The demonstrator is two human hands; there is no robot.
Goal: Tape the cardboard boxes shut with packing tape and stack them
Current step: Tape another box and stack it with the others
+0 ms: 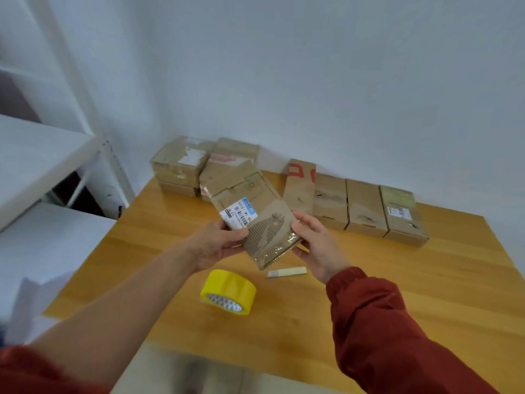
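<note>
A flat cardboard box (251, 210) with a white and blue label and torn paper on its face is held tilted in the air above the wooden table (397, 294). My left hand (218, 244) grips its near left edge, thumb on the label. My right hand (316, 245) grips its near right corner. A yellow roll of packing tape (228, 291) lies on the table below the box. A small cutter (287, 272) lies just right of the roll.
A stack of boxes (181, 166) stands at the table's far left corner against the wall. A row of several boxes (366, 209) runs along the far right. A white shelf unit (42, 163) stands to the left.
</note>
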